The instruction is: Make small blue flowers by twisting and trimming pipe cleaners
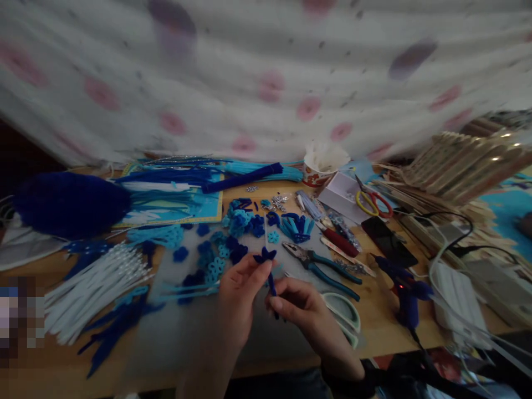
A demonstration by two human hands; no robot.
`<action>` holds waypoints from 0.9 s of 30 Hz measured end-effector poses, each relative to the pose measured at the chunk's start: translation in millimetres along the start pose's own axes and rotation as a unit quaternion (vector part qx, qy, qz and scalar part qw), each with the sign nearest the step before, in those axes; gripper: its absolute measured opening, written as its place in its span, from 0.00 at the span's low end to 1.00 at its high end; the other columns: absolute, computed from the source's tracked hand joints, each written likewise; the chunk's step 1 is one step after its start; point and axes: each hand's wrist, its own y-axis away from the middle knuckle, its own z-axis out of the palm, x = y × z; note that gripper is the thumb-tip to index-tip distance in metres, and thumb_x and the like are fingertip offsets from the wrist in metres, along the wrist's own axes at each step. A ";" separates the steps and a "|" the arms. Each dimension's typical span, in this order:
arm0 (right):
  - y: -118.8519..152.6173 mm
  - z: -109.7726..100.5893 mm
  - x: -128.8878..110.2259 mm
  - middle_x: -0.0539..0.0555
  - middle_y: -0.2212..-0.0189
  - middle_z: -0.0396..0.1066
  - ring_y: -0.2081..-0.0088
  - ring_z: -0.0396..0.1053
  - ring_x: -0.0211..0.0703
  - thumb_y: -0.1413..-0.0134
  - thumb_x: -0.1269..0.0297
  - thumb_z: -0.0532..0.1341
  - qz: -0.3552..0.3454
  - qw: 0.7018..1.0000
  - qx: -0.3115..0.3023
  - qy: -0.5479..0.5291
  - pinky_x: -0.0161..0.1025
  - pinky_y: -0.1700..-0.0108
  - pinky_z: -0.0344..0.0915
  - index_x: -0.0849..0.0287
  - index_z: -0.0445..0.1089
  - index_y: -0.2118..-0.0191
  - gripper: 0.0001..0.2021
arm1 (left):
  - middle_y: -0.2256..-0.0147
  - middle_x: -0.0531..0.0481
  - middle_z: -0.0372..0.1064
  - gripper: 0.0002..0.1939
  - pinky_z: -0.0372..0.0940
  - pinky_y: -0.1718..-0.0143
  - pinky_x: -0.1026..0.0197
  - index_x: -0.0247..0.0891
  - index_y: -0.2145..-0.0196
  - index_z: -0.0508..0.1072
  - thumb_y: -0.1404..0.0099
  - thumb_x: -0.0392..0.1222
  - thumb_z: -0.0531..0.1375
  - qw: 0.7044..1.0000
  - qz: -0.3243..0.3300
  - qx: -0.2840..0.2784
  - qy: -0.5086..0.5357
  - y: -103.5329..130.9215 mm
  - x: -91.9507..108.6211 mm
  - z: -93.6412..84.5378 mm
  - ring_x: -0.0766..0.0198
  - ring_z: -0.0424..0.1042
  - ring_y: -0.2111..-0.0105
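Observation:
Between the thumb and fingers of my left hand is a dark blue fuzzy pipe cleaner, bent into petal-like loops at its top. Its straight tail runs down to my right hand, which pinches it near the lower end. Both hands are over the grey mat. Just beyond them lie finished-looking blue pipe-cleaner flowers, dark and light, in a loose heap. A bundle of short blue pieces sits behind my right hand. Pliers with teal handles lie to its right, and pale-handled scissors are partly hidden by that hand.
White stems fan out at the left, below a big dark blue fluffy bundle. At the right are a glue gun with a red light, a phone, a white box and trailing cables. A patterned curtain hangs behind.

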 end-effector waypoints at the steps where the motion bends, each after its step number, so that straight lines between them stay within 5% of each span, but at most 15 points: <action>1: -0.8 1.1 1.3 0.48 0.76 0.71 0.73 0.68 0.43 0.50 0.53 0.72 -0.019 0.999 0.013 0.025 0.38 0.69 0.66 0.53 0.74 0.72 0.12 | 0.70 0.51 0.76 0.05 0.67 0.65 0.63 0.42 0.74 0.82 0.47 0.43 0.72 1.000 0.025 0.011 -0.007 -0.2 -2.2 0.4 0.61 0.74 0.67; 5: -1.9 8.2 0.7 0.50 0.75 0.70 0.71 0.69 0.45 0.43 0.57 0.67 -0.139 0.966 0.089 0.199 0.40 0.68 0.65 0.53 0.70 0.73 0.11 | 0.69 0.52 0.73 0.06 0.67 0.64 0.62 0.42 0.76 0.81 0.44 0.43 0.70 0.993 0.097 0.061 -0.026 -2.6 -11.5 1.4 0.61 0.72 0.66; 9: -1.8 17.6 -4.4 0.52 0.75 0.71 0.72 0.69 0.46 0.39 0.64 0.63 -0.216 0.908 0.129 0.336 0.40 0.70 0.63 0.53 0.72 0.71 0.08 | 0.70 0.53 0.71 0.07 0.66 0.60 0.61 0.42 0.76 0.80 0.42 0.43 0.70 0.992 0.100 0.074 -0.034 -7.9 -8.9 -1.3 0.60 0.70 0.65; 17: 7.0 23.4 21.3 0.53 0.71 0.79 0.68 0.76 0.47 0.39 0.52 0.65 -0.112 0.959 0.064 0.252 0.37 0.64 0.71 0.56 0.77 0.69 0.13 | 0.72 0.51 0.75 0.09 0.66 0.60 0.60 0.39 0.75 0.80 0.46 0.47 0.72 0.997 0.065 0.048 -0.017 -2.1 7.2 -23.2 0.60 0.72 0.67; 19: 9.3 24.6 34.4 0.51 0.77 0.75 0.74 0.72 0.45 0.38 0.49 0.62 -0.146 0.950 0.088 0.262 0.36 0.71 0.68 0.56 0.73 0.74 0.18 | 0.73 0.51 0.74 0.10 0.66 0.61 0.60 0.39 0.76 0.80 0.45 0.46 0.71 0.997 0.050 0.051 -0.018 3.4 6.1 -30.7 0.61 0.71 0.69; 22: 13.9 29.8 43.1 0.49 0.79 0.71 0.76 0.68 0.42 0.38 0.57 0.62 -0.177 0.930 0.089 0.310 0.35 0.72 0.64 0.56 0.68 0.76 0.16 | 0.76 0.53 0.68 0.12 0.64 0.63 0.61 0.39 0.80 0.77 0.44 0.44 0.71 0.994 0.084 0.051 -0.046 10.3 2.6 -41.3 0.62 0.67 0.70; 27: 26.9 40.5 29.8 0.49 0.79 0.68 0.77 0.67 0.40 0.41 0.68 0.60 -0.235 0.890 0.092 0.379 0.34 0.73 0.61 0.57 0.65 0.76 0.12 | 0.76 0.54 0.65 0.17 0.63 0.68 0.62 0.40 0.82 0.74 0.41 0.49 0.68 0.963 0.180 0.040 -0.195 15.1 -0.6 -51.4 0.63 0.65 0.72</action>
